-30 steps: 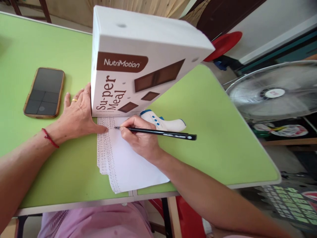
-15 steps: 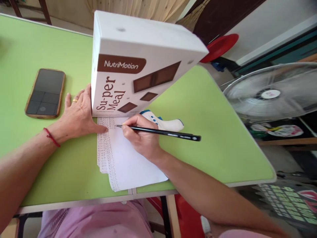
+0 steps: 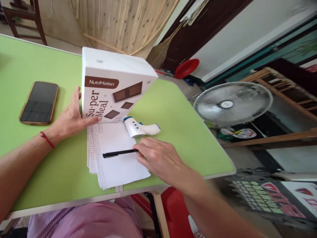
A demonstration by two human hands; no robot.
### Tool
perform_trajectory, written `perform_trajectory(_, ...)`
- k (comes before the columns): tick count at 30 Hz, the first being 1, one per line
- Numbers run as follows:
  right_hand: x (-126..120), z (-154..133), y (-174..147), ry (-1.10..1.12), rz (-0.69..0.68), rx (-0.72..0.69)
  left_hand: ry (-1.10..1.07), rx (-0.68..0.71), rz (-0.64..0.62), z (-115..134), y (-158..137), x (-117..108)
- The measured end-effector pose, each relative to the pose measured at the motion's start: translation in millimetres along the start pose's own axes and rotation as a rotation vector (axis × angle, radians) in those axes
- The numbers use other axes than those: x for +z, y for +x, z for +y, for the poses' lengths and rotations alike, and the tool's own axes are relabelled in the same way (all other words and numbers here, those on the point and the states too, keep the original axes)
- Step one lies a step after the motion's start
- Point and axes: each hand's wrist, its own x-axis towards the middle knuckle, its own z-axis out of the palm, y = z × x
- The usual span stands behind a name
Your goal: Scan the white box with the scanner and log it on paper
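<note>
My left hand (image 3: 71, 115) grips the lower left edge of a white NutriMotion box (image 3: 99, 107), thumb on the printed front and fingers along the side. The box stands upright on the table. In front of it lie sheets of paper (image 3: 119, 172), overlapping, with rows of small handwriting down their left edges. Over the paper, my right hand (image 3: 157, 158) pinches the right end of a black pen (image 3: 119, 153), which points left, its clip showing. A white and blue infrared thermometer (image 3: 142, 128) lies beside the box, just beyond my right hand.
A phone in a wooden-looking case (image 3: 39, 103) lies on the green table (image 3: 59, 175), left of my left hand. Past the right edge stands a fan (image 3: 226, 104). A red stool (image 3: 174, 211) is below the table's front edge.
My right hand has moved off the written lines, down and right, and now holds the pen by its right end. My left thumb has gone from the paper onto the box front. The view has shifted.
</note>
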Motion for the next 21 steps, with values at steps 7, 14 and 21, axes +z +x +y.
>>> perform_trajectory(7,11,7,-8,0.149,0.095,0.063,-0.312,-0.068,0.079,6,2,-4)
perform_trajectory(14,43,73,9,0.162,-0.013,0.225,-0.309,-0.101,0.113,13,-8,-5)
perform_trajectory(21,19,55,-2,0.658,0.217,0.518,-0.267,-0.097,0.053,14,-11,0)
